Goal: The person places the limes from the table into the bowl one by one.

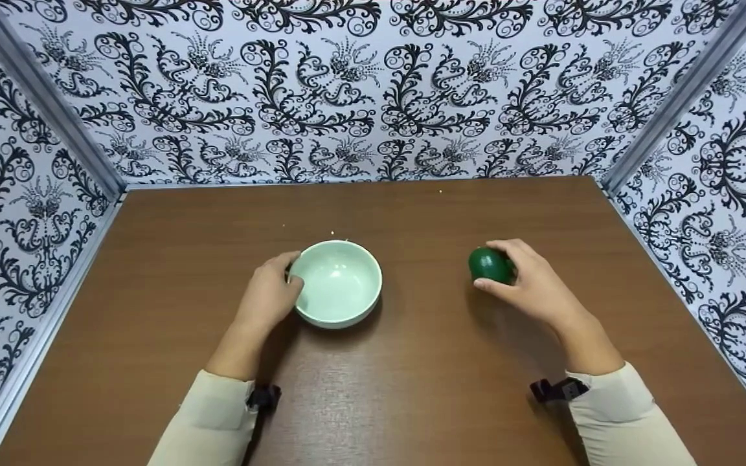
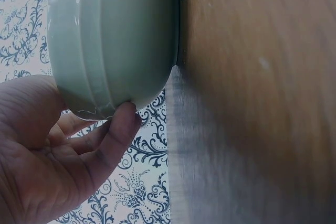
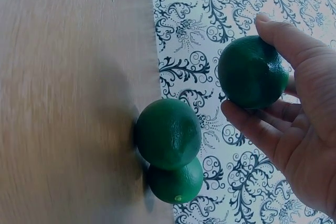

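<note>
A pale green bowl [image 1: 337, 285] stands upright on the table with nothing in it. My left hand [image 1: 269, 291] grips its left rim, thumb over the edge and fingertips against the outer wall, as the left wrist view shows [image 2: 79, 150]. Toward the right, my right hand [image 1: 535, 281] holds a dark green lime [image 3: 252, 72] between thumb and fingers, lifted off the table. Below it in the right wrist view, a second lime [image 3: 168, 134] and a third lime [image 3: 177, 183] sit side by side on the tabletop. From the head view, the raised lime [image 1: 489, 265] and the hand hide those two.
The brown wooden table [image 1: 373, 401] reaches back to a patterned wall [image 1: 360, 97]. Similar patterned panels close off both sides, with metal posts at the corners. Small pale specks [image 1: 332, 232] lie behind the bowl.
</note>
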Motion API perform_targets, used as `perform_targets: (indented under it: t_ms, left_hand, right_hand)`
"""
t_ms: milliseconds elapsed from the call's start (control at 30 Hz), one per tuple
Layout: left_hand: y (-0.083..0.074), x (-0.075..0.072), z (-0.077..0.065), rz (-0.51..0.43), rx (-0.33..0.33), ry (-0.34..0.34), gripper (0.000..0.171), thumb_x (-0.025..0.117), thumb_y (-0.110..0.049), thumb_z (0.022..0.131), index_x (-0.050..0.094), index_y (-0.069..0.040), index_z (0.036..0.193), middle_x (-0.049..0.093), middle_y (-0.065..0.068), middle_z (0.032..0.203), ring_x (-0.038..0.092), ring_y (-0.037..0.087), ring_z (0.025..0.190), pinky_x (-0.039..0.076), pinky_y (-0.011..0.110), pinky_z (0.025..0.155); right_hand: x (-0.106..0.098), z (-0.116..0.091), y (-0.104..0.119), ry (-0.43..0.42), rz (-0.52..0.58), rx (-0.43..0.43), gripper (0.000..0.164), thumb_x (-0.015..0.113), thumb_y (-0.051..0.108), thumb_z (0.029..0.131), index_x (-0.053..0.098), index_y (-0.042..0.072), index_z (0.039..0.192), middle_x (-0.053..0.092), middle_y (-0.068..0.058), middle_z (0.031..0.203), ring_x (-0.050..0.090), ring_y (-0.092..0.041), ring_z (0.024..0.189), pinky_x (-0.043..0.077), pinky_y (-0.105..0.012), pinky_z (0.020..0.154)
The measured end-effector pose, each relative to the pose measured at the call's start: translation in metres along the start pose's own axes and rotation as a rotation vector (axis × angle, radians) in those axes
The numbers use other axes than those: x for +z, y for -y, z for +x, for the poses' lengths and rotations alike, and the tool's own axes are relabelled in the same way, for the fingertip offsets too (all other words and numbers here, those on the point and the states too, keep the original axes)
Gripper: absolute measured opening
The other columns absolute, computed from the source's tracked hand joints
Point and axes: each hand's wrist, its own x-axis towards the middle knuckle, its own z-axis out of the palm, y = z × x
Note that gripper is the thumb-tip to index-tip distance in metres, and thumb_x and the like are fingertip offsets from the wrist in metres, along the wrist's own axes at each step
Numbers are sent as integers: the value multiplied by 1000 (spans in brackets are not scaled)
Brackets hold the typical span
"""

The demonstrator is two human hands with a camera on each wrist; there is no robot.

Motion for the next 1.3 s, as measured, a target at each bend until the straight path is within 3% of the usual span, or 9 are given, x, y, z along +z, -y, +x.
perform_targets:
  t_ms: [400,800,1300]
  left_hand:
    - [2,1,1,10,22,-12,55,55,-3,88,59,2,143,63,24,141,64,36,122,49,51,107]
    - [2,1,1,0,17,-4,55,56,-4,89,59,3,143,62,24,143,62,38,127,48,52,110]
    - [2,2,1,-4,15,-11,54,56,-4,89,58,3,143,62,25,143,59,37,134,47,52,112]
  right_hand:
    - [3,4,5,27,10,6,71,83,42,87,56,8,143,60,-14,136,62,-35,119,54,-57,98]
    - [9,9,15,32,34,-22,67,84,38,87,57,10,141,61,-12,134,62,-33,117,54,-55,97]
    - [14,11,25,54,20,-38,68,82,39,89,55,11,144,59,-13,140,55,-35,127,52,-59,99]
